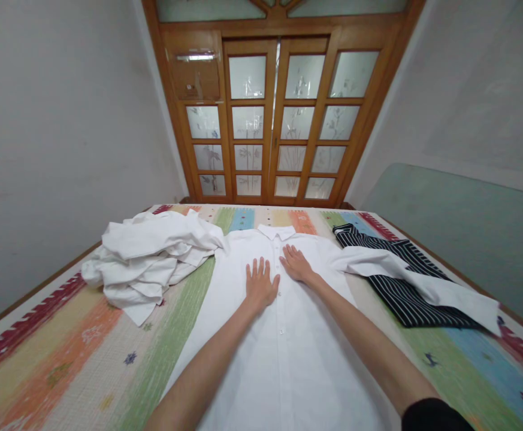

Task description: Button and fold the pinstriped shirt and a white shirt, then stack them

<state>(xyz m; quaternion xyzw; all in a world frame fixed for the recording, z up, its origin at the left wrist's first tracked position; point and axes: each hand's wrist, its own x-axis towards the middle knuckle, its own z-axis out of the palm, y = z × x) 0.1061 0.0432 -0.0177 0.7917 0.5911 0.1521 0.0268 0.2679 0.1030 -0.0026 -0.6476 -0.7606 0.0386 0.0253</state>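
A white button-up shirt (283,359) lies front side up before me, its collar at the far end and a row of buttons down the middle. My left hand (260,284) rests flat on the shirt's chest, left of the buttons, fingers spread. Across the button line, my right hand (296,263) lies flat too, a little farther up towards the collar. Neither hand grips the cloth. The shirt's right sleeve stretches out over a folded black striped garment (405,290). Its left sleeve runs towards a heap of white cloth (153,251).
Under everything spreads a colourful striped cover (108,359) with dark red edges. A pale green board (459,227) stands along the right side. Walls rise on both sides. Beyond the far edge are wooden doors (272,120) with frosted panes.
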